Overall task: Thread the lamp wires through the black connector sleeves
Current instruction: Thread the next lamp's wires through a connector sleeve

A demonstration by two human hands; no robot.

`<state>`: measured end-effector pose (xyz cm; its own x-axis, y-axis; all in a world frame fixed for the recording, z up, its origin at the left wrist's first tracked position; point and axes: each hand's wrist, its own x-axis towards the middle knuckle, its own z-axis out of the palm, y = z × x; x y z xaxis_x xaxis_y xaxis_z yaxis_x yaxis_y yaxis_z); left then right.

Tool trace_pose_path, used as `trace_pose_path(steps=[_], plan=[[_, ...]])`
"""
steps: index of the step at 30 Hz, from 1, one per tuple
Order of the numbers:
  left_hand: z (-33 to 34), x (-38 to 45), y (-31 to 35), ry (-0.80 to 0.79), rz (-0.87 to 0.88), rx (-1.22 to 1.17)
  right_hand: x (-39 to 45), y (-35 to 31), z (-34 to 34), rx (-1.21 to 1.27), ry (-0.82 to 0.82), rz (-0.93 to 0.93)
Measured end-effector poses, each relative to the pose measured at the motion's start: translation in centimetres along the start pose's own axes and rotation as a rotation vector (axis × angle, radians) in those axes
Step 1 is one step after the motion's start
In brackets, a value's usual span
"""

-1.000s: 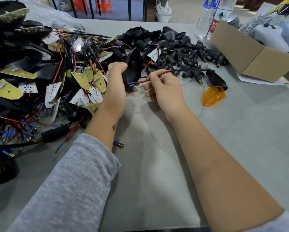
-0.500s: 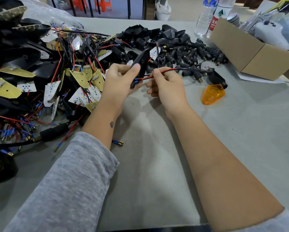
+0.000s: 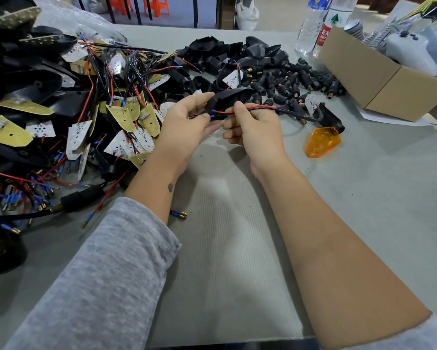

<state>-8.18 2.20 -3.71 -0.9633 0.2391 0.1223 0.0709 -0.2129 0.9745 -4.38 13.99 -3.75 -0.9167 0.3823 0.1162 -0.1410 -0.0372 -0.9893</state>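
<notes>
Together, left hand (image 3: 187,122) grips sleeve (image 3: 227,98); right hand (image 3: 255,127) pinches wires (image 3: 247,109).

Grey knit sleeve (image 3: 93,281) on left arm, pushed up w/ visible seam. Small dark tattoo (image 3: 170,187) nr left wrist. Right sleeve (image 3: 409,335) also grey, bunched by elbow.

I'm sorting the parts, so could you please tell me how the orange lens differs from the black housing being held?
The translucent orange lens lies alone on the grey table, untouched; the opaque black plastic housing is held up off it in the left hand. The right hand brings red and black wires to the housing; none reach the lens. Both taper to a point.
</notes>
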Motion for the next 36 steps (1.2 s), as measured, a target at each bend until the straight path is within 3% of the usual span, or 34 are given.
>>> trace_pose_path(steps=[4,13,23,27,36], plan=[[-0.18,0.04,-0.18,-0.004,0.068,0.039,-0.08,-0.08,-0.09,-0.009,-0.034,-0.006],[-0.62,0.08,0.16,0.079,0.042,-0.082,-0.3,-0.32,0.07,-0.051,-0.056,-0.006],[-0.16,-0.2,0.64,0.035,-0.157,-0.335,-0.53,-0.59,-0.06,0.05,-0.04,-0.004],[0.0,-0.42,0.38,-0.01,-0.139,-0.264,-0.33,-0.59,-0.3,0.105,-0.001,0.043],[0.09,-0.47,0.16,0.109,-0.061,-0.169,-0.38,-0.89,-0.43,0.188,-0.07,0.12]])
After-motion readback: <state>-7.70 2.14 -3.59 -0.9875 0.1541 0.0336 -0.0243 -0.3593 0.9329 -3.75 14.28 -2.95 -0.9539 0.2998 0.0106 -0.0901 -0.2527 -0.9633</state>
